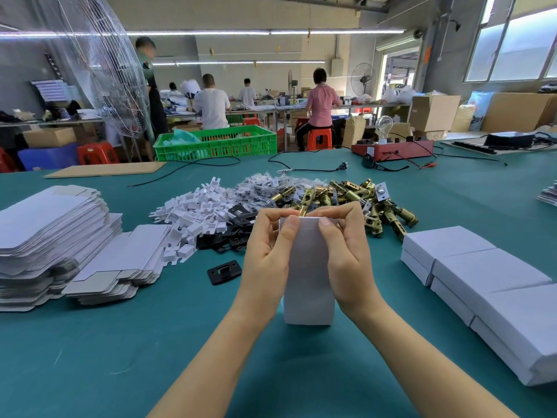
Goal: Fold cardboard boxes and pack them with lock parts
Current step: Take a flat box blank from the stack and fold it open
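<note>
Both hands, left hand [268,248] and right hand [346,251], gripped an upright white box [309,285] at table [150,342] centre, thumbs pressing its top flap, latches [355,197] piled at 12 o'clock; closing step judged underway, tucking the flap needed next.

A white cardboard box [309,276] stood upright on the green table [120,342], its top flap nearly closed. Behind it lay a heap of brass latch bolts [355,200], black strike plates [229,233], white card inserts [193,212] and small bagged parts [265,185]. Flat box blanks [51,236] were stacked at the left, and finished boxes [488,285] sat in a row at the right.
</note>
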Demonstrator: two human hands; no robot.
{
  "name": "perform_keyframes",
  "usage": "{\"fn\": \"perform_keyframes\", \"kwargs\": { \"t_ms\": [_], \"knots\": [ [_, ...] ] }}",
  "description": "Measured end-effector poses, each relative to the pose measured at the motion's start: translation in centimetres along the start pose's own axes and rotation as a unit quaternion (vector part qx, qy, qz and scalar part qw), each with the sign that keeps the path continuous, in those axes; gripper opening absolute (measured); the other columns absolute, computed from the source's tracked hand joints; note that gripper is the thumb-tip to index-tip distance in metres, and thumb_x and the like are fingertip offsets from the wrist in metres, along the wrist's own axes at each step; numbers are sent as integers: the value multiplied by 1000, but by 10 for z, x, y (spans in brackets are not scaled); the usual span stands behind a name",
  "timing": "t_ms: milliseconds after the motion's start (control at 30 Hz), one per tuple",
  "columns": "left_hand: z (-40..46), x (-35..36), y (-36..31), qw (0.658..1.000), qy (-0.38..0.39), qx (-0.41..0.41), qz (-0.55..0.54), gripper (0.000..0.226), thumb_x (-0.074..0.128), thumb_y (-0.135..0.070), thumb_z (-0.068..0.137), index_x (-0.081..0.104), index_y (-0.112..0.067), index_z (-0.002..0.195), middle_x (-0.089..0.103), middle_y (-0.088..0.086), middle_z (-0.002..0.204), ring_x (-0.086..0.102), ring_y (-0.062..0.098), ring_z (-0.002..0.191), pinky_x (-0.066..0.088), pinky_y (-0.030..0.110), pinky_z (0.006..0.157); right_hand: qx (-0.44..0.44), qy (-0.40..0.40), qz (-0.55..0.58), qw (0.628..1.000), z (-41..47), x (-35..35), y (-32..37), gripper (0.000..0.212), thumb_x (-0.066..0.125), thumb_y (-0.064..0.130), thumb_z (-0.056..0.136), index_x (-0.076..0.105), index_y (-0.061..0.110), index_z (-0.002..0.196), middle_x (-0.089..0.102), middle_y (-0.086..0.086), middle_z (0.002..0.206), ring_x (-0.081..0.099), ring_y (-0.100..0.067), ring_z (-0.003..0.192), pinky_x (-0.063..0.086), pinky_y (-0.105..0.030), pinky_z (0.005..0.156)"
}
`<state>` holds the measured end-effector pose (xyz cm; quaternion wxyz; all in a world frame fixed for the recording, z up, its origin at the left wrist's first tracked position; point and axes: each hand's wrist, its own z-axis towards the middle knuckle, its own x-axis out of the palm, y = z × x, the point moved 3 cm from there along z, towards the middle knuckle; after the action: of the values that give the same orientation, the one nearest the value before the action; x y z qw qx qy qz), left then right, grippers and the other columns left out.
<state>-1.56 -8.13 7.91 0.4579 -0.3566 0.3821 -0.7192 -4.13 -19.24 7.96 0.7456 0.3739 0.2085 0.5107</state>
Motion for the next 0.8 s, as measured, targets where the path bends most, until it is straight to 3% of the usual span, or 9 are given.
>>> {"fn": "perform_keyframes", "kwargs": {
  "t_ms": [367,533,667,800],
  "knots": [
    [-1,-1,5,1000,-8,-17,-9,19,49,-41,90,67,-37,87,65,0,93,55,15,80,45,30,67,5,-5,-19,1000,2,-1,-2,8,43,22,92,50,19,93,60,-4,90,56,-22,82,47,-42,72],
    [0,-1,3,1000,9,-6,-18,9,57,-37,89,66,-35,87,64,-1,87,57,16,80,46,28,66,-20,-2,-20,1000,2,-2,-2,7,44,19,92,50,14,92,57,1,83,54,-17,77,44,-28,69],
    [0,-1,3,1000,23,14,-5,4,62,-32,88,65,-35,85,63,3,87,57,15,82,49,27,71,-25,-2,-11,1000,2,-2,-2,4,48,20,92,50,20,89,58,5,83,54,-7,78,44,-18,72],
    [-1,-1,2,999,44,17,6,4,62,-32,88,63,-34,85,62,18,98,58,21,89,51,38,80,-25,0,-12,1000,3,-2,-3,3,49,20,91,51,20,89,58,18,84,55,-3,80,43,-16,75]
  ]
}}
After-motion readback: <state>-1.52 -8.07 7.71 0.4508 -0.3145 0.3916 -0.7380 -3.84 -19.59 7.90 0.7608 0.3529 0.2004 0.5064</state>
